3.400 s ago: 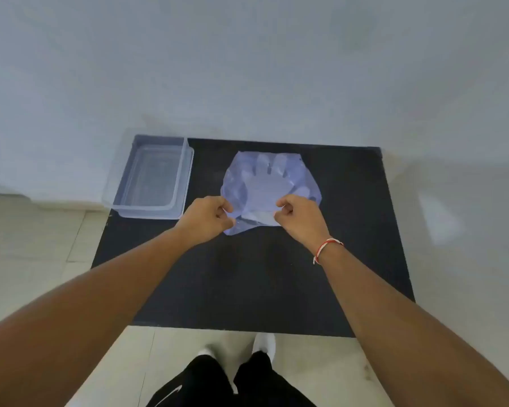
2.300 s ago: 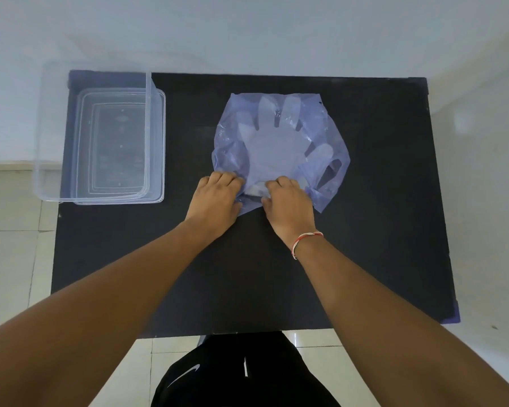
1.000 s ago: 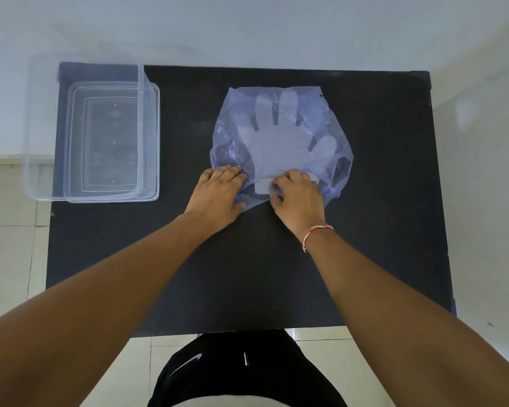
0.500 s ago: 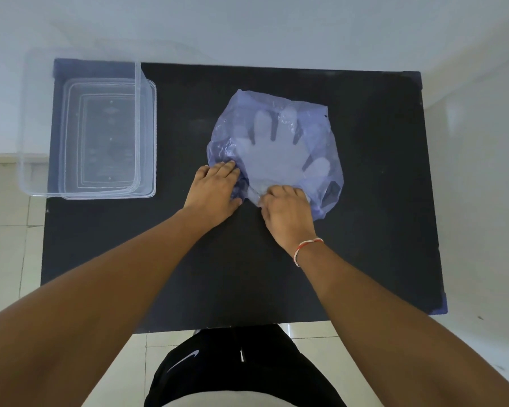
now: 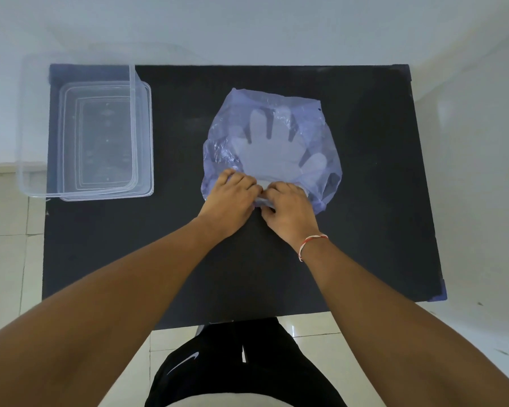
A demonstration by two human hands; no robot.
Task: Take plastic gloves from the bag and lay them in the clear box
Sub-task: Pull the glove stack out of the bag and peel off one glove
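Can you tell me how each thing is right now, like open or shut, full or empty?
bag: lying flat on the table, near edge gripped by both hands
gloves: inside the bag
clear box: open, empty
left hand: pinching the bag
right hand: pinching the bag

1. A white swoosh logo [image 5: 183,362], with no lettering, stands on the black shorts [image 5: 247,368] below both hands, nearer the left forearm.
2. Faint raised marks show in the bottom of the clear box [image 5: 141,136], well left of the hands; they may be moulded symbols, but none is readable.
3. No other text or numbers can be read.
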